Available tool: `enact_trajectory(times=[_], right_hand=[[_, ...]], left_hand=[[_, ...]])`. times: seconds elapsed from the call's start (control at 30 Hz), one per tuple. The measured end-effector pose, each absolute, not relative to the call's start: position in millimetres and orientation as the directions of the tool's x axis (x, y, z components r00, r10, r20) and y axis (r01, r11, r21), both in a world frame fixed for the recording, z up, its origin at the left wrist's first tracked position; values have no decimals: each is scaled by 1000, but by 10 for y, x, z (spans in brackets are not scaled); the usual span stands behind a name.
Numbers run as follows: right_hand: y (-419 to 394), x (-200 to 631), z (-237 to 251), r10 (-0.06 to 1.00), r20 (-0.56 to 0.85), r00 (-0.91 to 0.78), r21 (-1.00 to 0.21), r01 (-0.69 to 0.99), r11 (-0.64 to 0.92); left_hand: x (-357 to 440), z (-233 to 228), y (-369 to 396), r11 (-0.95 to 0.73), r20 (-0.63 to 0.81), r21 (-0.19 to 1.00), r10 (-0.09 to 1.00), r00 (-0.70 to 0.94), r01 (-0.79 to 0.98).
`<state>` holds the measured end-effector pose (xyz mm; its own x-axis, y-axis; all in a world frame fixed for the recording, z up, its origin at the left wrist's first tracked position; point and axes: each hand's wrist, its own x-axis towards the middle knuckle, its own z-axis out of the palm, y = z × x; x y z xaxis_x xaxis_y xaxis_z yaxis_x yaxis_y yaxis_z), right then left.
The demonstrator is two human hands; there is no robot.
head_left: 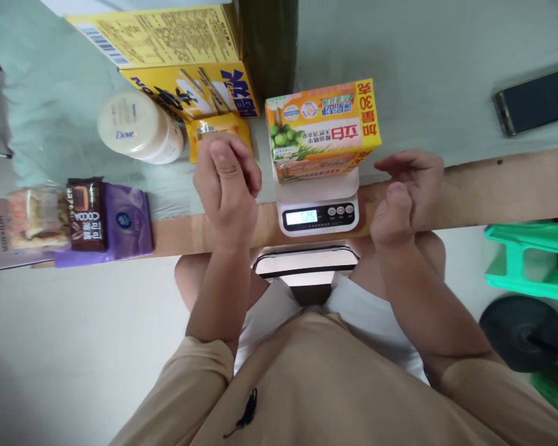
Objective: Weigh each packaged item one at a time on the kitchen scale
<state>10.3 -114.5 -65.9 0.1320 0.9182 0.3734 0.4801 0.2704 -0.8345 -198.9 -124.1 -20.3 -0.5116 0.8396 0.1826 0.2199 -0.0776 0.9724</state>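
Observation:
An orange and yellow box (323, 129) with green fruit printed on it rests on a small white kitchen scale (318, 207), whose display is lit. My left hand (227, 179) hovers just left of the scale with its fingers curled loosely and nothing in it, in front of a small yellow packet (214, 130). My right hand (407, 195) is open just right of the scale, fingers spread, not touching the box.
A white Dove jar (137, 127) and two large yellow boxes (181, 62) stand at the back left. A cocoa packet (87, 214), a purple packet (128, 223) and a wrapped snack (37, 217) lie left. A phone (537, 99) lies far right; a tablet (304, 263) rests on my lap.

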Motion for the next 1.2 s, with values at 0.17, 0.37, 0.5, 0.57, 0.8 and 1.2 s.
enact_trajectory(times=[0.17,0.37,0.5,0.57,0.8,1.2], right_hand=[[-1100,113,-712,893,433,124,-849,387,358],[-1013,135,-883,812,569,131,-806,285,519],[-1013,109,-895,822,555,129,-823,227,520],[-1018,97,-892,823,555,120,-823,224,522],[-957,82,-896,845,534,-19,-819,235,523],[-800,0,-826,881,415,-226,-904,4,427]], left_hand=[[-2018,-282,-1175,-237,261,965,820,-509,113],[-2120,-429,-1156,-389,402,914,832,-383,115],[-2119,-468,-1140,-390,375,919,824,-425,55],[-2126,-461,-1136,-383,362,923,819,-445,46],[-2091,-309,-1336,-89,85,996,970,-226,-6],[-1879,-357,-1356,-65,27,991,953,-301,-116]])
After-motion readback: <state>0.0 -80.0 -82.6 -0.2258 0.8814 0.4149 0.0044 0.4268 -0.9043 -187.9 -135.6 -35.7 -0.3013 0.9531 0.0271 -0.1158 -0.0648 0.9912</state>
